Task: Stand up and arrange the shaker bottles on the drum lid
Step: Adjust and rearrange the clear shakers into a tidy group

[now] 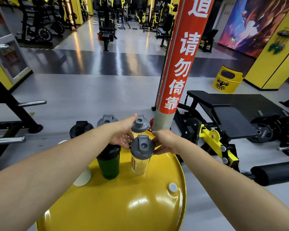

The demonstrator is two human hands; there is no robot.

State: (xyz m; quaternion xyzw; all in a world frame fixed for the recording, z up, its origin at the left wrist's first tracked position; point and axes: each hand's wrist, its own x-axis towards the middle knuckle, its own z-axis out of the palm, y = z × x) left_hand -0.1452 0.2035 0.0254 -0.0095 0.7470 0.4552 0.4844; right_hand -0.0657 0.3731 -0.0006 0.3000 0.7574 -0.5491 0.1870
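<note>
On the yellow drum lid (123, 205) several shaker bottles stand upright. A clear bottle with a grey cap (141, 155) is nearest the middle, and my right hand (164, 144) grips its cap from the right. Just behind it stands a second clear bottle with a grey cap (140, 125); my left hand (123, 133) wraps its left side, thumb up by the cap. A green bottle with a black lid (109, 165) stands to the left. A white bottle (83, 178) is partly hidden under my left forearm. A black bottle (81, 129) and another grey-capped bottle (107, 120) stand at the far edge.
A grey bung cap (172, 187) sits on the lid's right side. A red-wrapped pillar (175, 72) rises just behind the drum. A black and yellow weight bench (223, 124) stands to the right, racks (10, 105) to the left, and a yellow bin (227, 80) farther back.
</note>
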